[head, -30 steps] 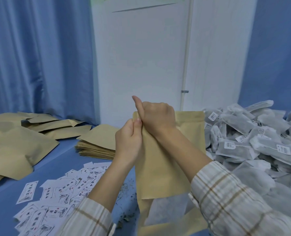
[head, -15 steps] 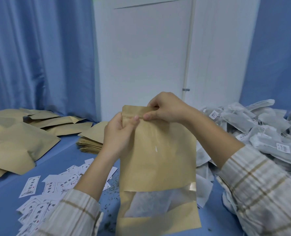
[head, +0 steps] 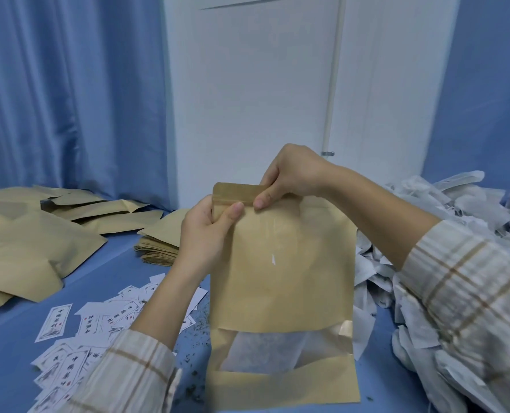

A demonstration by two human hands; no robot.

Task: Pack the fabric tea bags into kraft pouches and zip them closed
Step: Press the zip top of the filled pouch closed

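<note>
Tan kraft paper pouch with clear window (head: pixel 283 269), turned window-forward since a second ago; left hand (head: pixel 206 234) and right hand (head: pixel 292 174) pinch its top strip, zip-closing seemingly underway.

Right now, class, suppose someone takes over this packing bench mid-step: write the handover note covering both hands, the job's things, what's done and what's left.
Left hand pinches the kraft pouch at its top left corner; right hand pinches the zip strip beside it.
The pouch stands upright, a fabric tea bag showing in its window.
Done: this pouch is filled.
Left: press the zip along to the right end. Whether it is sealed cannot be told.
Loose tea bags are piled to the right, empty pouches stacked to the left.
</note>
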